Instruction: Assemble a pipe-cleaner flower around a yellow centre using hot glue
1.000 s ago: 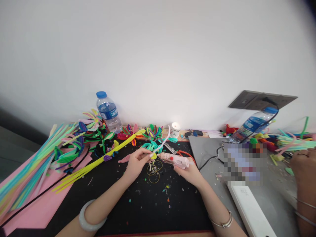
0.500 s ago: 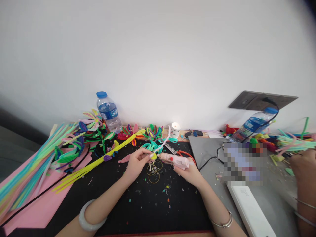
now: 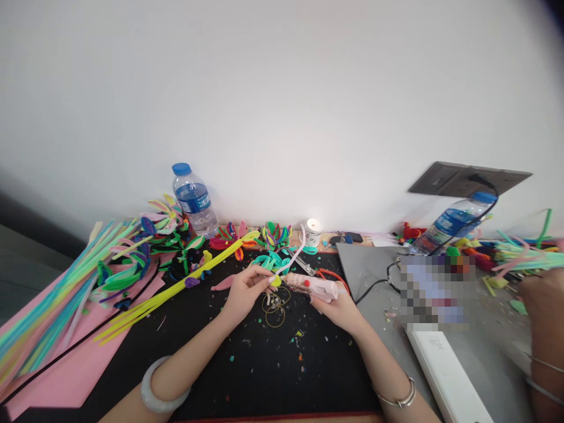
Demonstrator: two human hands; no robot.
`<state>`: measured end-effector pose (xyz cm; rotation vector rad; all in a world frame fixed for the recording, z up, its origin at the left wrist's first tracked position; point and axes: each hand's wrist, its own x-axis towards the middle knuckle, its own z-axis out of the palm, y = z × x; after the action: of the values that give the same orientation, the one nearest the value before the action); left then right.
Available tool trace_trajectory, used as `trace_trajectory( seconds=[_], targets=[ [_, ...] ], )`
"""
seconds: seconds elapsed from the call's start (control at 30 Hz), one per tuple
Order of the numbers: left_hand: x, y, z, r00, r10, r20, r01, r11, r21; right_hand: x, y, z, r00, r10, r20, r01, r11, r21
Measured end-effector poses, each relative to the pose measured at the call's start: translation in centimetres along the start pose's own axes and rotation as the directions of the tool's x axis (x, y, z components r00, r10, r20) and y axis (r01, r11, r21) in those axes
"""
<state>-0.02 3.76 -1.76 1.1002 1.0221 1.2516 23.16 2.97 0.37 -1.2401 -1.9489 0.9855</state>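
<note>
Between its thumb and fingers, my left hand [image 3: 249, 291] pinches a small yellow fuzzy piece [image 3: 275, 281], and a white pipe cleaner [image 3: 291, 258] rises from it. My right hand [image 3: 337, 311] is closed around a pale pink glue gun [image 3: 315, 286] with a red button. The gun's tip points left, close to the yellow piece; whether they touch I cannot tell. Below my hands lie thin rubber bands [image 3: 275, 317] on a black mat [image 3: 247, 376]. Scissors [image 3: 306, 267] and a turquoise pipe cleaner bundle [image 3: 268, 259] lie just behind.
Yellow pipe cleaners [image 3: 154, 299] and a colourful bundle [image 3: 57, 299] lie left on pink paper [image 3: 106, 346]. A water bottle [image 3: 196, 202] and a lit candle [image 3: 314, 232] stand along the wall. To the right are a white box [image 3: 449, 376] and another person's hand [image 3: 544, 294].
The white pipe cleaner and yellow piece have tilted very slightly in my left fingers. Both hands otherwise stay almost where they were.
</note>
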Motion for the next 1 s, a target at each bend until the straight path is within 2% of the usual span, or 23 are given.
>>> trace_trajectory(
  seconds=[0.77,1.0],
  targets=[
    [0.0,0.05,0.07,1.0,-0.008,0.02,0.008,1.0,-0.021,-0.05,-0.03,0.0,1.0,0.008,0.006,-0.007,0.999,-0.031],
    [0.21,0.1,-0.08,1.0,-0.022,-0.021,0.021,0.999,-0.036,0.1,-0.3,-0.12,0.999,0.0,0.032,0.001,1.0,-0.029]
  ],
)
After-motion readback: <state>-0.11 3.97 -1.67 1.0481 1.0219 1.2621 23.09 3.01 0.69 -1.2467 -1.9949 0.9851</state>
